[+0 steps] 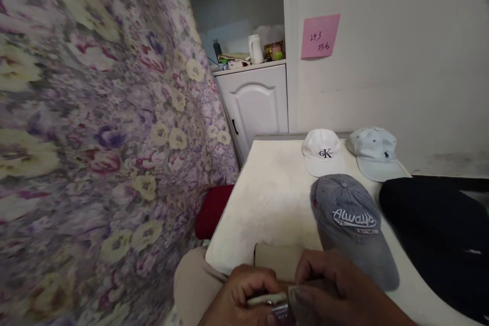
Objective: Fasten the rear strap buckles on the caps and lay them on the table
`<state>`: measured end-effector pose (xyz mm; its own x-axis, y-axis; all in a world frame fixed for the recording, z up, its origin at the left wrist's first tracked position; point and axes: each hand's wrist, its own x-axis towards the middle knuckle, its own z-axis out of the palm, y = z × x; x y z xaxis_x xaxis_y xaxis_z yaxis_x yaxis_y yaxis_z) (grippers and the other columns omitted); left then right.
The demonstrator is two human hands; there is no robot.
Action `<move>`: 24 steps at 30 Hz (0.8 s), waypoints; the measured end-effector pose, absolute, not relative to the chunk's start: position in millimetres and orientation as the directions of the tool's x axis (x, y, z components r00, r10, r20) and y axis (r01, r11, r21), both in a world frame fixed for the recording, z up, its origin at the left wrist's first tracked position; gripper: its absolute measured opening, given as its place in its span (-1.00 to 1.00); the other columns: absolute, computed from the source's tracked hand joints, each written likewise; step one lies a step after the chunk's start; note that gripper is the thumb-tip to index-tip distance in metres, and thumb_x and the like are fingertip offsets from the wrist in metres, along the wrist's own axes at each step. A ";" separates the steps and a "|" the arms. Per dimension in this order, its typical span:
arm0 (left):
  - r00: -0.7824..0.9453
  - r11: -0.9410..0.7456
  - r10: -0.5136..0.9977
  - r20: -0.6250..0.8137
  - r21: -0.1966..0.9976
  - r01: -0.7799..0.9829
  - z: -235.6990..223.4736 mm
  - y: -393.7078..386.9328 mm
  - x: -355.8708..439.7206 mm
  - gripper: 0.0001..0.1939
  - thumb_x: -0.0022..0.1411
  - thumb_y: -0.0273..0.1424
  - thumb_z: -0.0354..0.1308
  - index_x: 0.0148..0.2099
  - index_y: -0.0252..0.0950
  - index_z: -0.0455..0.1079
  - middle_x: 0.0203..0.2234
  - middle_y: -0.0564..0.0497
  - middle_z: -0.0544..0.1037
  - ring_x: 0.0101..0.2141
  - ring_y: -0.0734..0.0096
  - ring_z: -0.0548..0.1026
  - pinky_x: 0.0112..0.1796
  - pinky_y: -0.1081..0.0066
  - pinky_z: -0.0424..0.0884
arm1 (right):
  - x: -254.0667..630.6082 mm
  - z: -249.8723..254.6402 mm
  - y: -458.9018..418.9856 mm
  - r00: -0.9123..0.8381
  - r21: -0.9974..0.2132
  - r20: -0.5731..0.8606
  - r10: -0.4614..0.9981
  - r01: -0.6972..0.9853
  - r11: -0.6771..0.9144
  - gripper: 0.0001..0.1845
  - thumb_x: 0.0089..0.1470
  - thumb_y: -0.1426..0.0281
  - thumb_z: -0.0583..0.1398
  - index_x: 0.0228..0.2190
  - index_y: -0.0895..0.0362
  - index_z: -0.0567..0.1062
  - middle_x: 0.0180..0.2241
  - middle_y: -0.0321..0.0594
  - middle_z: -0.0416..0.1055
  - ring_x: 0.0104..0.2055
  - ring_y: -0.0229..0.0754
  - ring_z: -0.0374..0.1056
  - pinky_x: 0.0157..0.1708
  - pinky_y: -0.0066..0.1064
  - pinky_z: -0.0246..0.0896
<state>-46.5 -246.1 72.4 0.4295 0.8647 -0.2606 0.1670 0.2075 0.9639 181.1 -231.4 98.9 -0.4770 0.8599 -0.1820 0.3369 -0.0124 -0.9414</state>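
At the bottom of the head view, my left hand [244, 295] and my right hand [332, 285] are close together at the table's near edge. Between them is a beige fabric strap [263, 299] with a small metal buckle [280, 311]. The left fingers pinch the strap by the buckle, and the right thumb and fingers grip the fabric beside it. Just beyond the hands, a beige panel [277, 260] rises; whether it belongs to the same item I cannot tell. A grey cap [347, 214] with "Always" lettering lies right of and beyond my right hand.
A white cap [321, 150] and a pale cap [376, 147] sit at the back of the white table [267, 193]. Dark cloth [431, 229] covers the right side. A floral curtain [107, 112] hangs on the left, by a red item [214, 211]. Behind stands a white cabinet [255, 107].
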 end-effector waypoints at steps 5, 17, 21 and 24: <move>0.471 0.254 0.840 -0.271 0.962 0.100 74.8 -243.1 -44.5 -0.54 -0.04 0.03 0.42 -0.45 -0.28 0.47 -0.59 0.18 0.26 -0.53 0.57 0.15 -0.50 0.49 0.03 | 181.2 97.7 -230.3 -0.514 -0.954 -0.154 0.844 0.301 0.010 -0.89 0.02 0.31 0.23 -0.47 0.07 0.48 -0.48 -0.34 0.42 -0.36 -0.19 0.31 -0.39 -0.41 0.12; 0.435 0.268 0.852 -0.290 0.957 0.114 76.0 -240.3 -40.8 -0.53 -0.09 0.02 0.44 -0.47 -0.28 0.44 -0.61 0.19 0.26 -0.53 0.57 0.16 -0.50 0.49 0.01 | 180.1 94.0 -228.8 -0.519 -0.964 -0.167 0.838 0.266 -0.028 -0.85 0.02 0.28 0.25 -0.49 0.09 0.49 -0.47 -0.34 0.40 -0.33 -0.18 0.29 -0.35 -0.38 0.09; 0.417 0.233 0.866 -0.277 0.960 0.154 73.2 -240.7 -43.5 -0.55 -0.08 0.01 0.44 -0.46 -0.28 0.47 -0.60 0.18 0.30 -0.53 0.56 0.20 -0.49 0.49 0.05 | 179.2 94.2 -230.3 -0.507 -0.959 -0.182 0.843 0.281 -0.038 -0.83 0.00 0.25 0.24 -0.48 0.09 0.49 -0.46 -0.31 0.41 -0.31 -0.14 0.31 -0.32 -0.35 0.11; 0.406 0.249 0.867 -0.288 0.957 0.147 73.2 -241.5 -43.6 -0.52 -0.12 0.03 0.45 -0.45 -0.28 0.47 -0.60 0.18 0.29 -0.53 0.57 0.19 -0.50 0.49 0.05 | 178.8 94.4 -230.1 -0.534 -0.962 -0.176 0.827 0.270 -0.030 -0.84 0.01 0.26 0.23 -0.47 0.09 0.48 -0.49 -0.32 0.40 -0.35 -0.17 0.29 -0.36 -0.37 0.09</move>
<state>-43.6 -241.5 73.2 0.4062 0.8672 -0.2880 0.1474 0.2488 0.9573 178.8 -230.1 94.4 -0.5344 0.8267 -0.1764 0.2704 -0.0305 -0.9623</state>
